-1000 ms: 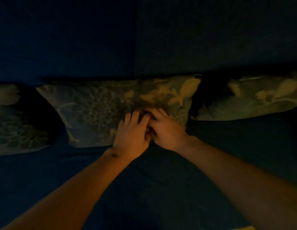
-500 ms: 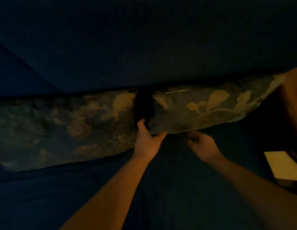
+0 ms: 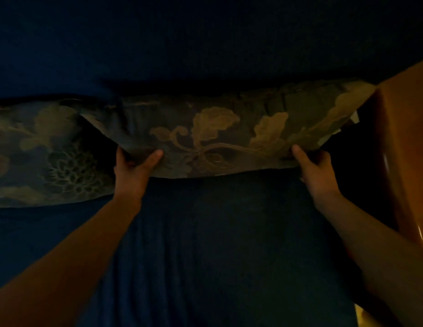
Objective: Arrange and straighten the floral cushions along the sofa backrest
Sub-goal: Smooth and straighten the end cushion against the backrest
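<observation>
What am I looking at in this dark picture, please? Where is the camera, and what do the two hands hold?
There is no machine here. A person wears a camera on the head, so you look down along both bare arms at a dark blue sofa seat. The left hand and the right hand each pinch the lower edge of one floral cushion, which lies along the sofa backrest. A second floral cushion lies to its left, with nobody holding it. The orange-brown shape at the right looks like wooden furniture; I cannot tell more.

held cushion (image 3: 217, 138): grey-green, tan floral | left cushion (image 3: 45, 156): same | sofa seat (image 3: 217, 244): dark blue
</observation>
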